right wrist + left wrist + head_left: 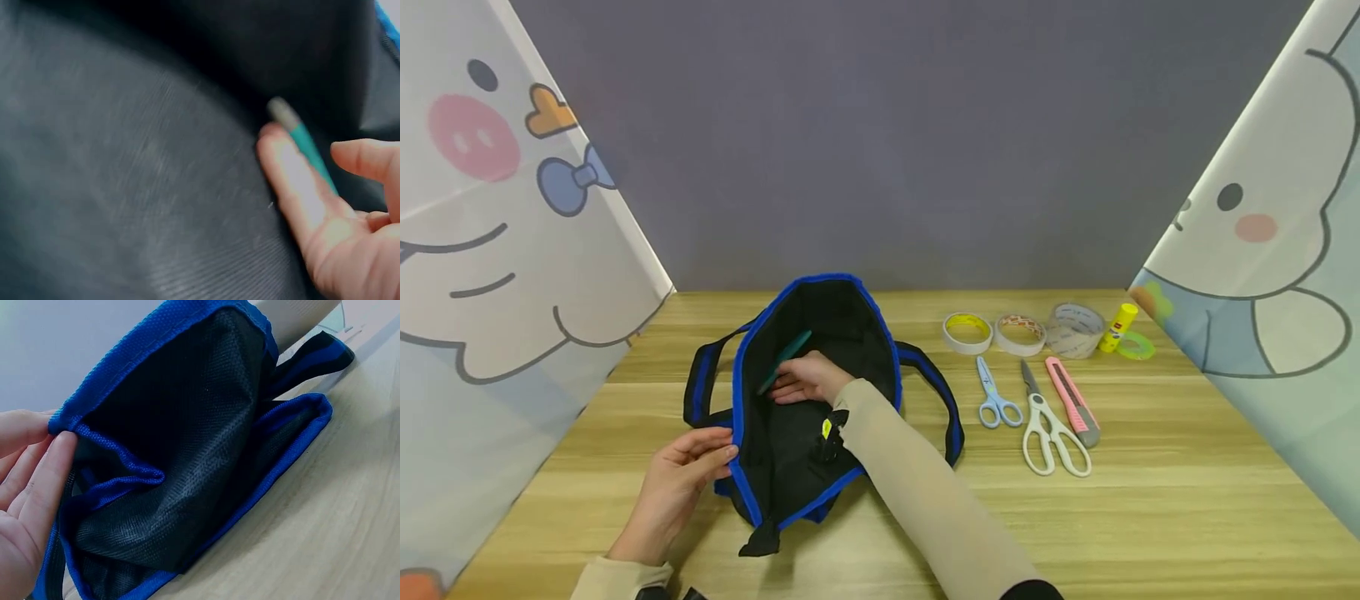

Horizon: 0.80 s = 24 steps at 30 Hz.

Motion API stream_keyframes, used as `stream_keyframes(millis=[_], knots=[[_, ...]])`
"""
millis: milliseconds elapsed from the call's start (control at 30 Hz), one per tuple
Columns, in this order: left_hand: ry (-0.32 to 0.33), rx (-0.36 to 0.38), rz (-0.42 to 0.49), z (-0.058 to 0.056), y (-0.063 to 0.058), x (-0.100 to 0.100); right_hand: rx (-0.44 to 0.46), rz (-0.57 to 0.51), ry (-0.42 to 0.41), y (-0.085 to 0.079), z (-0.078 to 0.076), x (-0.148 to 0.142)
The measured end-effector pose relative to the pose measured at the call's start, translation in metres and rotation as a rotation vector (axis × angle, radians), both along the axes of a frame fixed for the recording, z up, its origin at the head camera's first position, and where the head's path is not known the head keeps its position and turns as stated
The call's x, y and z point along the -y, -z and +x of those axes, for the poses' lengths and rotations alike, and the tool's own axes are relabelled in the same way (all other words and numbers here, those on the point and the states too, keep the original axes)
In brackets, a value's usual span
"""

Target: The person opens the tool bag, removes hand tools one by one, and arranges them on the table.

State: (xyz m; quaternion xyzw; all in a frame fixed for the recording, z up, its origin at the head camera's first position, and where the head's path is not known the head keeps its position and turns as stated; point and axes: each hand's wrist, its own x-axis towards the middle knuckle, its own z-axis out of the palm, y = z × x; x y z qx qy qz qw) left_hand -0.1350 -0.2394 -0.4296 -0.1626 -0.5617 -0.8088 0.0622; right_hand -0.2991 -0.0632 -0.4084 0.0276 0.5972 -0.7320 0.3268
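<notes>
A black bag point(805, 442) with blue trim lies with its mouth facing me. The left hand point(688, 475) pinches its blue rim at the left, thumb inside; the left wrist view shows the blue rim point(112, 369) between thumb and fingers. The right hand point(808, 377) reaches inside, near the left inner wall. A slim teal stick-like thing point(792, 350) slants beside its fingers. In the right wrist view, a fairly straight digit lies along the teal stick point(310, 153), which has a pale tip; another digit stands apart. Its lower end is hidden by the hand.
Right of the bag lie blue scissors point(992, 396), white-handled scissors point(1047, 433) and a pink utility knife point(1072, 400). Behind them are several tape rolls point(1020, 335) and a yellow glue stick point(1118, 327). Bag straps point(936, 387) spread onto the wooden table point(1165, 500).
</notes>
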Motion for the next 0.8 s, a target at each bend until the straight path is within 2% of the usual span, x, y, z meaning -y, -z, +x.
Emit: stream_keyframes(millis=[167, 433, 633, 800], knots=[[0.005, 0.008, 0.011, 0.003, 0.003, 0.0, -0.034, 0.086, 0.036, 0.007, 0.001, 0.002], [-0.029, 0.038, 0.0, 0.005, 0.003, 0.0, -0.108, 0.155, 0.109, 0.005, 0.007, 0.009], [-0.024, 0.031, -0.004, 0.004, 0.002, 0.002, -0.101, 0.116, 0.094, 0.003, 0.009, 0.005], [-0.008, 0.004, -0.005, 0.001, -0.001, 0.003, -0.051, -0.003, 0.11, -0.001, 0.004, -0.005]])
